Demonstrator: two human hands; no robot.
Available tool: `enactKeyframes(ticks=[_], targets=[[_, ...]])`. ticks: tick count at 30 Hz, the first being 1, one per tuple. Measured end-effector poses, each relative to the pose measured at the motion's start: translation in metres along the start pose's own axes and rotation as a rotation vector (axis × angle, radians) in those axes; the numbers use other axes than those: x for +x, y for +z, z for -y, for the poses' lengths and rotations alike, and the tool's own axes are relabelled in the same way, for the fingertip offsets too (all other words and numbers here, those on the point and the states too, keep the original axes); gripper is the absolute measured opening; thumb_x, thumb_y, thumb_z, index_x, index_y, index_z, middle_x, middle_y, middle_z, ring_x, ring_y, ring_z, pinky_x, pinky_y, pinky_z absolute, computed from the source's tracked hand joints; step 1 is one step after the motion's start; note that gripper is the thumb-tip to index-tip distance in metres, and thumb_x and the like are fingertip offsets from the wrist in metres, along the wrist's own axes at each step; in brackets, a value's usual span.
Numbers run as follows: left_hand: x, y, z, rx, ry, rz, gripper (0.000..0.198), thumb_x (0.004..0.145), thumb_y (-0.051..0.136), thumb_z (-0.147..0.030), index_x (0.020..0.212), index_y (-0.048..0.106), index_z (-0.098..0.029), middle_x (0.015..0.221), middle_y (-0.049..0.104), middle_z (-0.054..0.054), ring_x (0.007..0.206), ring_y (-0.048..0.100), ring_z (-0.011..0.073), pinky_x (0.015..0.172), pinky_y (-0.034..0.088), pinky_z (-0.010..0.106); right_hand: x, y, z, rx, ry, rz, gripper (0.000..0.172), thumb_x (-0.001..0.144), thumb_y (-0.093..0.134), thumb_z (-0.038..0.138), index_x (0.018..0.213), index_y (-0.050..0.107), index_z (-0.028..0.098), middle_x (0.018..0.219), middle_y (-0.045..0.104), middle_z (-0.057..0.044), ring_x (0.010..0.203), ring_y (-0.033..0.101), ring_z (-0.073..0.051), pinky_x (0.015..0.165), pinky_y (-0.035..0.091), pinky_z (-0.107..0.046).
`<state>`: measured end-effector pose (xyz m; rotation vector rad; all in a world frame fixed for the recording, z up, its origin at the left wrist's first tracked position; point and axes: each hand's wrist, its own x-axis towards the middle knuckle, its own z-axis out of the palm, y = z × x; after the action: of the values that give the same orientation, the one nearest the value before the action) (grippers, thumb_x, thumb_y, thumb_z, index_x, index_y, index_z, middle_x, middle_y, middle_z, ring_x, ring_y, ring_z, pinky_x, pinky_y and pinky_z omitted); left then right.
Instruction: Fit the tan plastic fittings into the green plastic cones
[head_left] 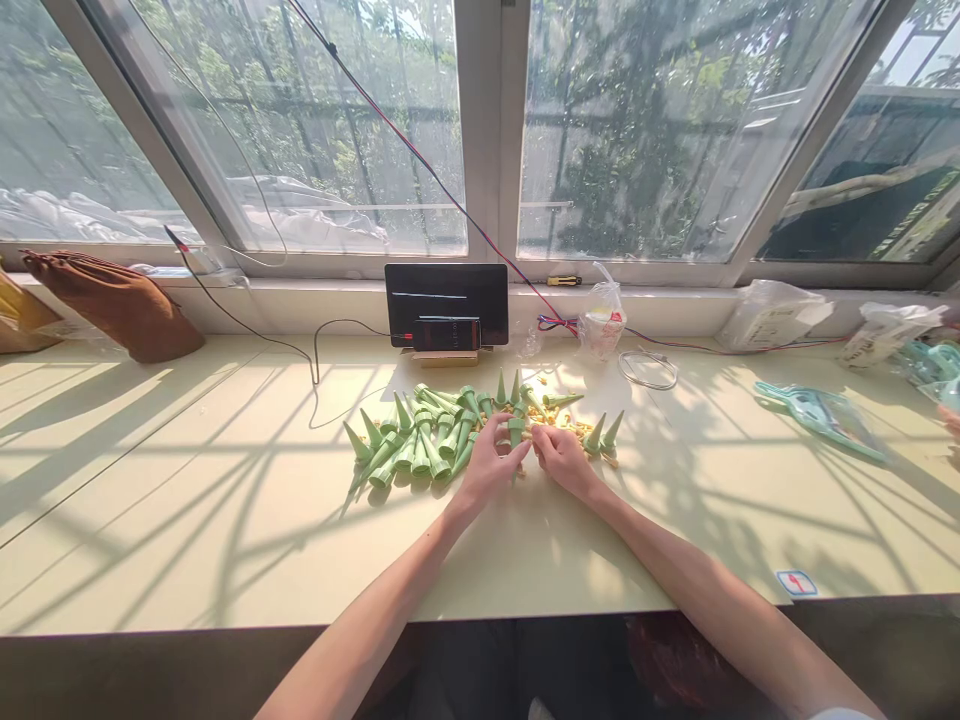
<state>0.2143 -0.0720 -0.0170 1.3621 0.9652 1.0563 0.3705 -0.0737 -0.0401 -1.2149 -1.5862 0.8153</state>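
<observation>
My left hand [495, 458] held a green cone [516, 428] near the middle of the table [570, 560], wide end up, thumb and fingers curled about it; the fingers of my right hand [561, 460] were drawn narrow just beside it, though whether they pinched anything I could not tell; many other green cones [422, 448] lay heaped on my left, a few upright, and two upright cones [595, 438] stood to my right; small yellow pieces [582, 428] lay loose beyond my hands, so I judged that much was left; which cones were already finished, I could not tell.
</observation>
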Motion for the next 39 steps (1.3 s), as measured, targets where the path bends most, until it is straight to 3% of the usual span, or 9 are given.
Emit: enactKeyframes(ticks=[4,10,17,23,30,39], targets=[[0.0,0.0,-0.001,-0.019,-0.018,-0.016,0.051,0.076,0.074,-0.042,0.115,0.049,-0.021,0.091,0.061,0.001,0.054,0.061,0.0093,0.05,0.05,0.023,-0.001,0.0,0.002,0.017,0.032,0.011,0.05,0.098,0.04,0.055,0.061,0.042,0.022,0.046,0.041,0.004,0.043,0.039,-0.012,0.046,0.032,-0.026],[-0.001,0.0,-0.006,-0.049,-0.043,-0.071,0.055,0.073,0.077,-0.045,0.113,0.049,-0.02,0.091,0.063,0.002,0.057,0.06,0.0096,0.051,0.049,0.023,-0.003,0.0,0.007,0.049,-0.001,0.042,0.031,0.096,0.048,0.048,0.083,0.053,0.021,0.052,0.051,0.004,0.045,0.045,-0.012,0.049,0.037,-0.025],[0.001,0.0,-0.001,-0.029,-0.029,-0.045,0.056,0.074,0.075,-0.045,0.116,0.048,-0.02,0.086,0.058,0.0,0.056,0.06,0.0094,0.049,0.047,0.021,-0.002,-0.001,0.004,0.029,0.004,0.025,0.031,0.096,0.047,0.044,0.074,0.048,0.022,0.049,0.044,0.005,0.045,0.042,-0.012,0.048,0.035,-0.025],[0.0,0.001,-0.001,0.05,0.012,-0.016,0.05,0.078,0.071,-0.042,0.116,0.048,-0.02,0.087,0.058,0.0,0.054,0.059,0.0092,0.047,0.048,0.022,-0.001,0.0,-0.002,0.045,0.016,0.031,0.044,0.098,0.042,0.047,0.062,0.037,0.022,0.051,0.039,0.005,0.045,0.038,-0.011,0.046,0.03,-0.025],[0.0,0.001,0.001,0.092,0.035,-0.014,0.047,0.079,0.069,-0.041,0.116,0.048,-0.02,0.088,0.058,0.001,0.054,0.061,0.0108,0.044,0.046,0.021,0.0,0.001,-0.005,0.054,0.047,0.028,0.051,0.099,0.04,0.053,0.058,0.038,0.022,0.045,0.037,0.005,0.043,0.035,-0.011,0.045,0.029,-0.025],[-0.002,0.001,-0.006,0.034,-0.025,-0.072,0.049,0.077,0.073,-0.042,0.113,0.05,-0.019,0.092,0.063,0.003,0.058,0.062,0.0098,0.052,0.049,0.022,-0.003,-0.001,0.008,0.035,0.018,0.039,0.03,0.095,0.049,0.048,0.083,0.053,0.021,0.05,0.048,0.006,0.045,0.045,-0.013,0.049,0.037,-0.026]])
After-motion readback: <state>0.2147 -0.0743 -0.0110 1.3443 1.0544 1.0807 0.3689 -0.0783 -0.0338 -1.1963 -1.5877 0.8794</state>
